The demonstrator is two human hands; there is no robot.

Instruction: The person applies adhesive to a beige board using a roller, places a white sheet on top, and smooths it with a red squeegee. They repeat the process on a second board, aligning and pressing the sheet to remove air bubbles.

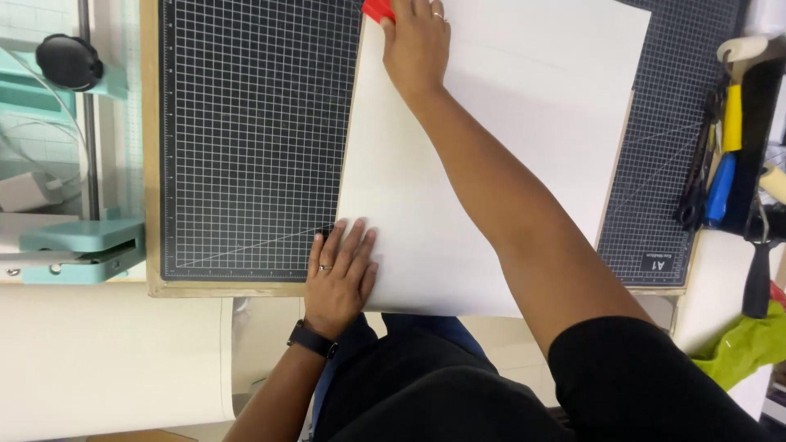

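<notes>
Both your hands rest on the white sheet, which lies over the dark gridded cutting mat. Your left hand presses flat, fingers spread, at its near corner; your right hand grips a red scraper at the far edge.

A craft workshop: gridded cutting mat, hand tools.

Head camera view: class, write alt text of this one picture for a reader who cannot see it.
A person's right hand presses a red tool at the far edge of a large white sheet, while the left hand lies flat on its near corner. The sheet rests on a dark gridded cutting mat, with hand tools at the right.
</notes>
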